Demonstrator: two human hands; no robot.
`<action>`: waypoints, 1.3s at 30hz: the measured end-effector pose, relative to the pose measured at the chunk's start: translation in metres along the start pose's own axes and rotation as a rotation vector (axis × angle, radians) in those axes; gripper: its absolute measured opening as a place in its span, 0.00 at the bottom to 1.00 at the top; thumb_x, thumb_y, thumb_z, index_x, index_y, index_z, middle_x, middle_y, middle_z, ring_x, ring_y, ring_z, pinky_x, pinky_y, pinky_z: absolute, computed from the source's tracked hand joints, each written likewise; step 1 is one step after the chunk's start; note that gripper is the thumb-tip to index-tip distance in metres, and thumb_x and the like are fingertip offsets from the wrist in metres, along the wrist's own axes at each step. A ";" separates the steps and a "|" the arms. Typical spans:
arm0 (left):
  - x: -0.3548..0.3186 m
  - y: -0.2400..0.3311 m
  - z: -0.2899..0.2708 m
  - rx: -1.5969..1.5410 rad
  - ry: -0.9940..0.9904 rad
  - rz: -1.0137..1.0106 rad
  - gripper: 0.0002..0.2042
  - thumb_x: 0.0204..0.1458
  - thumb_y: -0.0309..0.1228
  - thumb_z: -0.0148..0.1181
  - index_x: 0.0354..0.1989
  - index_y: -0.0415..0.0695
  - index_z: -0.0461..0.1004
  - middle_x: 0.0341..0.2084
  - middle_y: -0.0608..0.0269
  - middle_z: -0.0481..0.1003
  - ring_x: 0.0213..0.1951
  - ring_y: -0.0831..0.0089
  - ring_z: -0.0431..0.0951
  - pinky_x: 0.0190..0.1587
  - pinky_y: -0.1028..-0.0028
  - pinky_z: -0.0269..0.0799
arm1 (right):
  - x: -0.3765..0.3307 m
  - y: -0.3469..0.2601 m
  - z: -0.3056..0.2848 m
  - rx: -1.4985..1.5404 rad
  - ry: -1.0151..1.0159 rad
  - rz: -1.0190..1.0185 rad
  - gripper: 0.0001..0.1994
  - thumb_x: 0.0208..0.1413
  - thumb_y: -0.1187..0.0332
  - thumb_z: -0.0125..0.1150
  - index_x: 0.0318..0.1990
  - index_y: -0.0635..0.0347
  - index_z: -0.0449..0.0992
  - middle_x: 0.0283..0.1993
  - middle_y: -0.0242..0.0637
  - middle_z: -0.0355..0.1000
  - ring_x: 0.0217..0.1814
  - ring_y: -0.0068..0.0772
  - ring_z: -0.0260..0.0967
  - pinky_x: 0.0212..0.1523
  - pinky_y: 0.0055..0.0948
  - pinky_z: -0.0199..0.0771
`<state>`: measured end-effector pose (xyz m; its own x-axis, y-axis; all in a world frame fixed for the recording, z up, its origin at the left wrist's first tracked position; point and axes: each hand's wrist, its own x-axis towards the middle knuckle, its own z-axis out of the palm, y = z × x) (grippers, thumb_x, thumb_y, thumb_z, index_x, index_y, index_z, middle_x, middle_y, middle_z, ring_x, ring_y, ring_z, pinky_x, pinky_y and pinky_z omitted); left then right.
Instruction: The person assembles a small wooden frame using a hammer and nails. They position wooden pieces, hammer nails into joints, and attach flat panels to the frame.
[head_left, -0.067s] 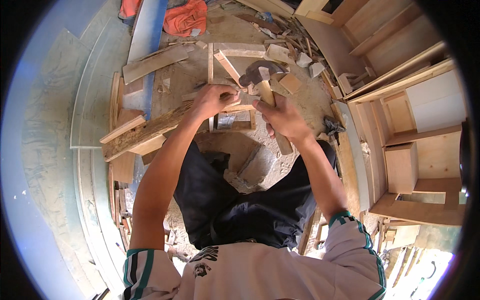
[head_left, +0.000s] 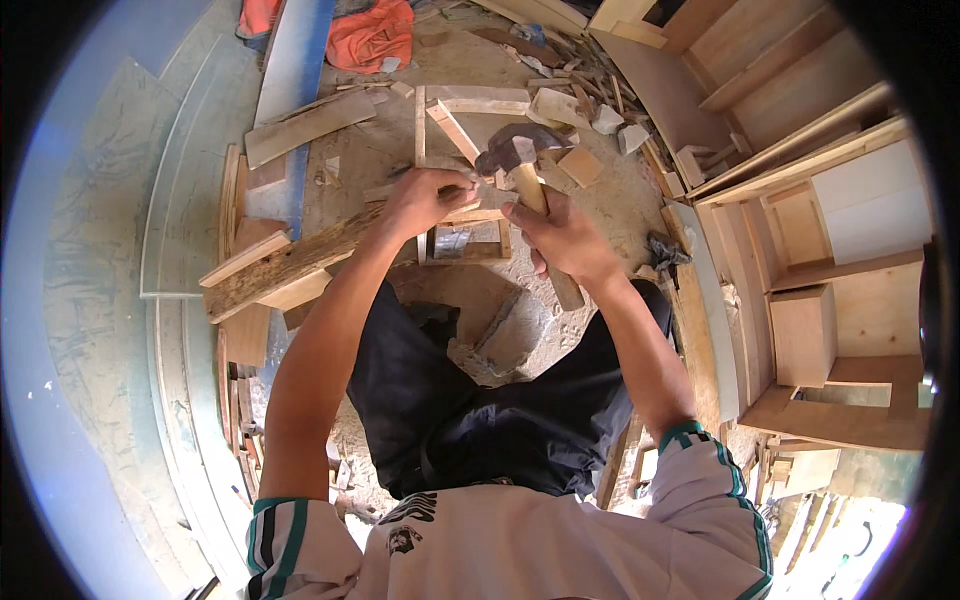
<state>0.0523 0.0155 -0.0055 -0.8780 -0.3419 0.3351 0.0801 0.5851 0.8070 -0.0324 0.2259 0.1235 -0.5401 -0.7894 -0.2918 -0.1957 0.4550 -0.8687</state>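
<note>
My right hand (head_left: 566, 236) is wrapped round the wooden handle of a claw hammer (head_left: 530, 183). Its dark metal head is raised just to the right of my left hand (head_left: 428, 200). The fingers of that left hand are pinched together above a small frame of pale wooden strips (head_left: 421, 130). Whatever they hold, if anything, is too small to make out. A slanted wooden strip (head_left: 453, 132) crosses the frame beyond my fingers. Below my left wrist, a rough, weathered plank (head_left: 290, 265) runs off to the left.
Unfinished wooden cabinets (head_left: 800, 340) stand on the right. Glass sheets (head_left: 190, 200) lean on the left. Beyond the frame lie a loose board (head_left: 310, 128), an orange cloth (head_left: 371, 38) and scattered offcuts. A grey block (head_left: 515, 330) sits between my legs.
The hammer head has shifted very slightly to the left, toward my left hand. My left hand and the wooden frame look unmoved.
</note>
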 end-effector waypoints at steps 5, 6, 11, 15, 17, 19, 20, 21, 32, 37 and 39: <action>0.004 0.006 -0.002 0.027 -0.062 -0.043 0.10 0.52 0.37 0.67 0.39 0.47 0.83 0.31 0.54 0.81 0.33 0.57 0.82 0.36 0.66 0.75 | -0.001 0.000 -0.003 -0.120 0.000 0.000 0.15 0.63 0.60 0.59 0.34 0.65 0.68 0.16 0.30 0.63 0.12 0.21 0.63 0.13 0.27 0.64; 0.003 0.001 -0.002 0.020 -0.055 -0.032 0.10 0.52 0.37 0.67 0.39 0.47 0.83 0.32 0.54 0.81 0.33 0.57 0.82 0.36 0.66 0.75 | -0.001 -0.006 -0.005 -0.133 0.025 -0.054 0.16 0.62 0.59 0.59 0.34 0.66 0.69 0.16 0.30 0.63 0.12 0.22 0.63 0.13 0.27 0.64; 0.001 0.007 -0.005 0.090 -0.112 -0.073 0.11 0.56 0.32 0.64 0.44 0.40 0.81 0.40 0.56 0.83 0.42 0.71 0.83 0.47 0.72 0.76 | -0.010 -0.038 -0.012 -0.107 0.122 -0.110 0.18 0.60 0.59 0.59 0.42 0.71 0.72 0.17 0.37 0.68 0.13 0.29 0.68 0.16 0.33 0.69; 0.003 0.000 0.000 0.014 -0.067 -0.051 0.10 0.52 0.37 0.67 0.41 0.50 0.83 0.35 0.57 0.82 0.37 0.58 0.82 0.40 0.67 0.76 | -0.004 -0.012 -0.004 -0.221 0.053 -0.030 0.16 0.62 0.60 0.59 0.40 0.69 0.71 0.14 0.33 0.65 0.12 0.25 0.65 0.14 0.29 0.64; 0.003 0.005 -0.001 0.042 -0.069 -0.027 0.10 0.52 0.36 0.67 0.41 0.49 0.83 0.35 0.57 0.82 0.37 0.59 0.82 0.40 0.67 0.76 | -0.005 -0.009 -0.004 -0.233 0.060 -0.025 0.16 0.63 0.60 0.58 0.39 0.69 0.70 0.13 0.31 0.64 0.11 0.23 0.63 0.13 0.28 0.62; 0.001 0.004 -0.004 0.035 -0.057 -0.011 0.10 0.52 0.36 0.67 0.40 0.48 0.83 0.35 0.57 0.82 0.37 0.59 0.83 0.40 0.67 0.76 | -0.009 -0.017 -0.007 -0.121 0.106 -0.111 0.16 0.63 0.61 0.58 0.41 0.69 0.70 0.13 0.31 0.64 0.11 0.23 0.63 0.13 0.28 0.62; -0.001 0.000 -0.005 0.010 -0.045 -0.009 0.10 0.52 0.36 0.67 0.40 0.48 0.83 0.35 0.57 0.82 0.37 0.59 0.83 0.40 0.67 0.76 | -0.011 -0.025 -0.007 -0.114 0.104 -0.129 0.15 0.63 0.61 0.58 0.41 0.69 0.70 0.13 0.31 0.64 0.11 0.24 0.63 0.13 0.28 0.63; -0.004 -0.004 -0.006 -0.014 -0.032 -0.008 0.10 0.52 0.35 0.67 0.40 0.48 0.83 0.34 0.57 0.82 0.37 0.59 0.83 0.41 0.68 0.76 | -0.012 -0.034 -0.007 -0.106 0.101 -0.147 0.15 0.64 0.61 0.57 0.41 0.69 0.70 0.13 0.32 0.64 0.11 0.24 0.63 0.13 0.28 0.63; -0.007 0.025 -0.011 0.166 -0.115 0.064 0.19 0.46 0.33 0.67 0.49 0.51 0.79 0.44 0.58 0.80 0.44 0.57 0.81 0.47 0.64 0.76 | -0.002 -0.009 -0.004 -0.157 0.103 -0.132 0.15 0.64 0.61 0.57 0.40 0.68 0.70 0.15 0.32 0.64 0.11 0.22 0.63 0.12 0.27 0.63; -0.010 0.020 -0.012 0.252 -0.109 0.105 0.20 0.47 0.32 0.67 0.51 0.49 0.77 0.47 0.58 0.79 0.47 0.58 0.80 0.50 0.64 0.75 | -0.007 -0.009 -0.002 -0.133 0.071 -0.088 0.15 0.64 0.61 0.58 0.36 0.67 0.69 0.15 0.30 0.62 0.11 0.22 0.62 0.12 0.27 0.63; -0.009 0.028 -0.010 0.266 -0.130 0.099 0.19 0.49 0.28 0.66 0.51 0.46 0.76 0.49 0.58 0.79 0.49 0.59 0.80 0.52 0.66 0.74 | -0.011 -0.009 -0.003 -0.150 0.065 -0.027 0.15 0.64 0.61 0.58 0.34 0.67 0.69 0.15 0.30 0.62 0.11 0.21 0.62 0.12 0.27 0.63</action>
<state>0.0674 0.0273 0.0194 -0.9263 -0.1872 0.3271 0.0568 0.7888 0.6121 -0.0275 0.2315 0.1362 -0.5842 -0.7757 -0.2386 -0.3278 0.4945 -0.8050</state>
